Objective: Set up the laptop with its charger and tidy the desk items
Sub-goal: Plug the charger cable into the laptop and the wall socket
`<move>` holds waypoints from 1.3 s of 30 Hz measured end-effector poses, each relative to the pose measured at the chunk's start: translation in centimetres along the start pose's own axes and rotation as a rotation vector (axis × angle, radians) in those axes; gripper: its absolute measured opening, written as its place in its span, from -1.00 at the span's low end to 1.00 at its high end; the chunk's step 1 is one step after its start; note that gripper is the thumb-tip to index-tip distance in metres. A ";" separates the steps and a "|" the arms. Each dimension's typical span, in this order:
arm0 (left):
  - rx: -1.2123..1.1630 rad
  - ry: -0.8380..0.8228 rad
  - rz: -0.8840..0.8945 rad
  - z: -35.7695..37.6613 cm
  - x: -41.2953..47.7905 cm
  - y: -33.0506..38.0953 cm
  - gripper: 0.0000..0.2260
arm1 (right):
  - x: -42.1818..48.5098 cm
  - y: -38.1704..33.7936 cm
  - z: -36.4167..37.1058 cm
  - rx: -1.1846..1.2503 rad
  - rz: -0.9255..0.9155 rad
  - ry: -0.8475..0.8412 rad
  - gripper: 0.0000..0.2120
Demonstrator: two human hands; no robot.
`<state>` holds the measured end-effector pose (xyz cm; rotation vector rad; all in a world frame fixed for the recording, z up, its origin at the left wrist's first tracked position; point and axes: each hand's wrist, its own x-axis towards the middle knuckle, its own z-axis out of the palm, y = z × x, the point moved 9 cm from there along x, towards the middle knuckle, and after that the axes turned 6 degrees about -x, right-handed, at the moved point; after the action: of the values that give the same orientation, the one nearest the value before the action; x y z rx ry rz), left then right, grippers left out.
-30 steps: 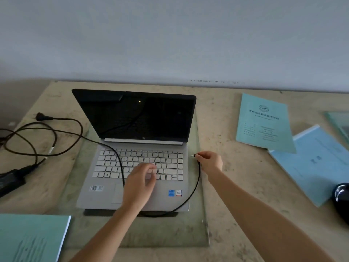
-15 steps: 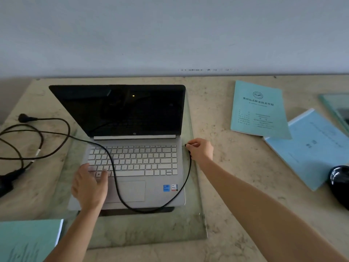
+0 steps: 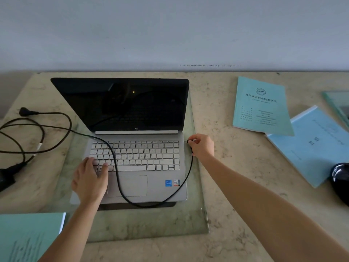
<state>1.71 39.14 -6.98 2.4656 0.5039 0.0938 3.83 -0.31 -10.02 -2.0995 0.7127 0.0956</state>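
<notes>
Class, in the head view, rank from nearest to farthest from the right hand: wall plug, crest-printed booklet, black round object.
1. Crest-printed booklet, back-right of the right hand pinching the charger connector.
2. Black round object, right edge.
3. Wall plug, far left.

There — right hand (image 3: 202, 146) pinches the charger plug (image 3: 188, 141) at the right edge of the laptop (image 3: 160, 191) — left hand (image 3: 90, 180) flat on the lower-left keys, black cable (image 3: 117, 174) looping over the keyboard (image 3: 147, 154) and past the front edge
</notes>
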 end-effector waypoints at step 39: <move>0.018 0.009 -0.155 0.7 1.5 -1.5 -0.42 | -0.2 -1.3 -0.1 -0.143 -0.148 0.005 -0.82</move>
<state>2.70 40.40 -8.54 2.4344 0.7005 0.0369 4.35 0.24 -8.92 -2.2827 0.5648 0.0607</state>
